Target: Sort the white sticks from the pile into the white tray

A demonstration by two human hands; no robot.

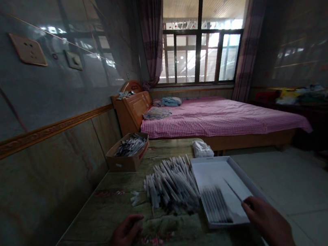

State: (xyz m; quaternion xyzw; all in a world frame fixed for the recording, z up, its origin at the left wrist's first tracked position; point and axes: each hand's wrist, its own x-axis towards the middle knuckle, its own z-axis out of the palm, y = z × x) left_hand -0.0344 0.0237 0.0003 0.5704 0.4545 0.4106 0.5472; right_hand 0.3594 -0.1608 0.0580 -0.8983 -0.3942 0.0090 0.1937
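Note:
My right hand [266,218] pinches one end of a slim dark pen [233,190] at the right side of a shallow white box [211,169]. The pen slants up and left over the box floor. Inside the box, a row of similar pens [216,205] lies side by side toward the left, slightly blurred. A large heap of pale pens with dark ends [171,183] covers the table just left of the box. Below that heap, my left hand [126,233] hovers near the table's front, fingers partly stretched out and apart, with nothing seen in them.
A cardboard box [127,162] full of pens stands at the table's back left corner. Small clear pieces [135,198] lie left of the heap. A white plastic bundle [202,149] sits behind the white box. Beyond the table [85,237] is a bed [212,115] with pink covers.

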